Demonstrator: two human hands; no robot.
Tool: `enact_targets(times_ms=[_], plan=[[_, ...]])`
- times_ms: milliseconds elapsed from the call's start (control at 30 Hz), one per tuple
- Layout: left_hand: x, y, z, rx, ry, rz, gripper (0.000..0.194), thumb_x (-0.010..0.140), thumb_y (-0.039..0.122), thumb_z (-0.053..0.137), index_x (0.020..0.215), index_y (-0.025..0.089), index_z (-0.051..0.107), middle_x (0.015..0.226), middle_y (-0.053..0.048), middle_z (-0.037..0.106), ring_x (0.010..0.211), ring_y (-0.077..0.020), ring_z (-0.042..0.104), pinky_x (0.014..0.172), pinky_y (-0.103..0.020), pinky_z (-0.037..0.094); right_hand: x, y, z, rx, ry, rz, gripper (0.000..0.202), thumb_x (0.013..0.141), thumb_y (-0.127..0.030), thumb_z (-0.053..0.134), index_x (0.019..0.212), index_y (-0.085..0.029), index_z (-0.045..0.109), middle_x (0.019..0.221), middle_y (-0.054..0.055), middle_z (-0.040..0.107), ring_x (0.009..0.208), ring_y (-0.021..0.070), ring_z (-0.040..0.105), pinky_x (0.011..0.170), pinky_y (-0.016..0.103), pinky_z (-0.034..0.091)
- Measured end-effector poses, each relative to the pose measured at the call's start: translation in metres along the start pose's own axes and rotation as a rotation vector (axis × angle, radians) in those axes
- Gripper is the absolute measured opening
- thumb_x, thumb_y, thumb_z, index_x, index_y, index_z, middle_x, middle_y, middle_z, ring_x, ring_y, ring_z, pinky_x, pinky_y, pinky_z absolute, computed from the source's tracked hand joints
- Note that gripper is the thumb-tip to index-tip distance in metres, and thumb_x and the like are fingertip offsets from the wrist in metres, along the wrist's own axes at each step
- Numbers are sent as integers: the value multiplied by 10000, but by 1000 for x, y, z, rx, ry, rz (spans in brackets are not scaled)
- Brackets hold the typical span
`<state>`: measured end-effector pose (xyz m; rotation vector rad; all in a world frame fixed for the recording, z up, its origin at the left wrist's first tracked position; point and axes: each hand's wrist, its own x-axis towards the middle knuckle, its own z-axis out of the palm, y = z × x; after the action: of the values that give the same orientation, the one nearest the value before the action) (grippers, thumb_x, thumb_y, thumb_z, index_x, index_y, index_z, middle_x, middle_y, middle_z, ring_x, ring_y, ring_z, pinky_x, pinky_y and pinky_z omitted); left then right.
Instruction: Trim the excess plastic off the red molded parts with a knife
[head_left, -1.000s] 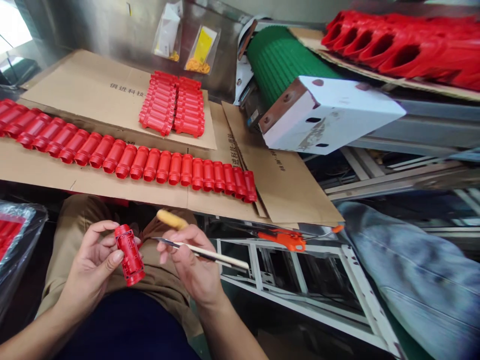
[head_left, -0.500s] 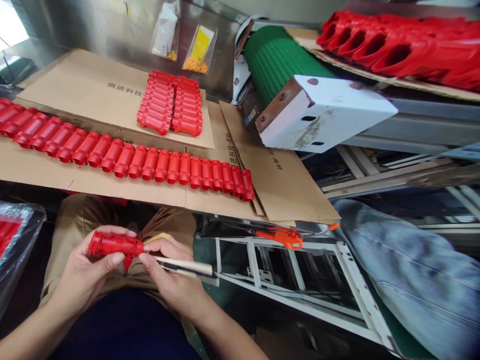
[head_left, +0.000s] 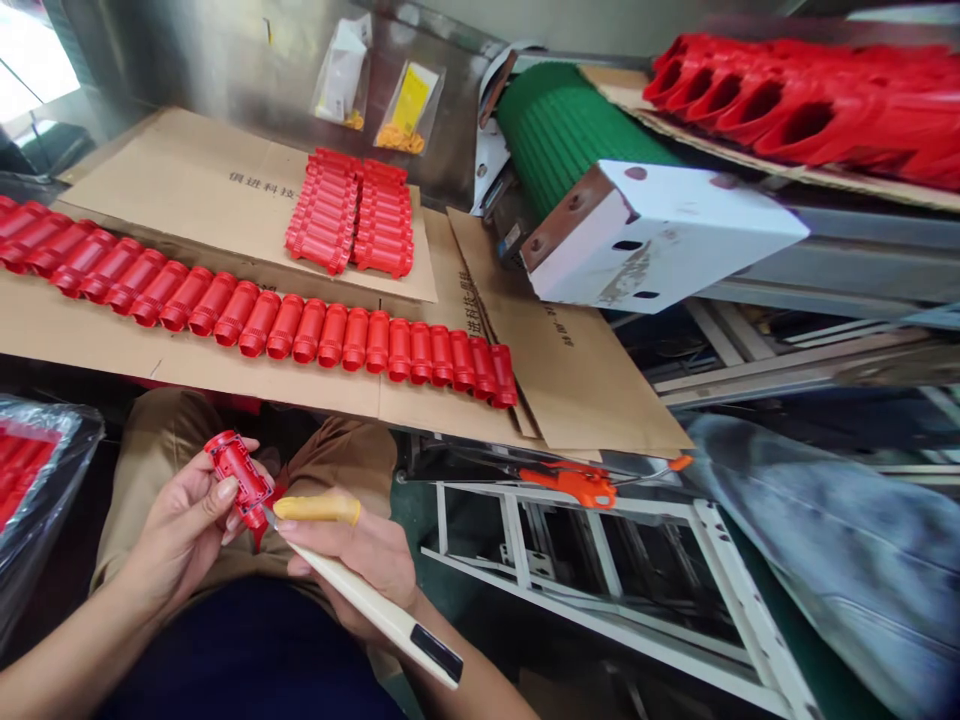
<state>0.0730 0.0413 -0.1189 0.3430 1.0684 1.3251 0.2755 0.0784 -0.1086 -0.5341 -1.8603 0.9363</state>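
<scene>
My left hand (head_left: 184, 520) is closed on a red plastic part (head_left: 238, 478), held tilted above my lap with its detailed side showing. My right hand (head_left: 360, 550) grips a cream-handled knife (head_left: 375, 605), whose tip meets the lower end of the red part. A yellow cover (head_left: 319, 508) sits on one finger of that hand. A red pointed piece shows just below the part, partly hidden. Beyond my hands, a long row of red cylindrical parts (head_left: 281, 325) lies on cardboard (head_left: 330, 395), with two stacked groups of red parts (head_left: 322, 215) behind it.
A green conveyor belt (head_left: 577, 125) with a white metal bracket (head_left: 660, 235) stands at the right. Red parts (head_left: 817, 110) lie above it. Orange-handled pliers (head_left: 574, 485) lie at the table edge over a white frame (head_left: 600, 600). Small bags (head_left: 409, 105) lie behind; a lined box (head_left: 56, 440) stands left.
My left hand has turned the red part from nearly level to steeply tilted. My right hand has swung the knife round, so its handle now points down to the right. The view has shifted slightly.
</scene>
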Motion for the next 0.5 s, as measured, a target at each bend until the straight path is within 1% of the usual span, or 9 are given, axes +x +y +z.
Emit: enact_targets(times_ms=[167,400,467,500], plan=[[2,-3,-3,10,-18,-7,572,808,403,904,1297,146,757,943,-113,759,549,-88,495,485,-210,415,0,2,2,13,-33,-51,334,1025,-108,697,1345,-197,733,1189,110,816,1035,208,803,892,317,702],[1,-2,-4,-25,-46,-76,638,844,418,872,1401,157,702,872,-82,727,574,-113,529,484,-219,401,2,2,3,29,-46,-59,320,1034,-142,716,1347,-203,735,1188,104,818,1067,213,795,927,333,695],[1,-2,-3,-33,-49,-80,639,863,424,859,1419,174,664,873,-77,730,577,-120,558,477,-213,409,2,0,2,31,-21,-38,297,1029,-150,726,1320,-206,748,1189,106,814,1035,208,798,904,323,696],[0,-2,-2,-29,-49,-53,622,868,418,858,1409,192,649,880,-73,736,580,-123,577,475,-208,420,2,0,1,24,13,-14,282,1025,-160,734,1301,-213,757,1197,107,809,1015,206,798,888,319,697]])
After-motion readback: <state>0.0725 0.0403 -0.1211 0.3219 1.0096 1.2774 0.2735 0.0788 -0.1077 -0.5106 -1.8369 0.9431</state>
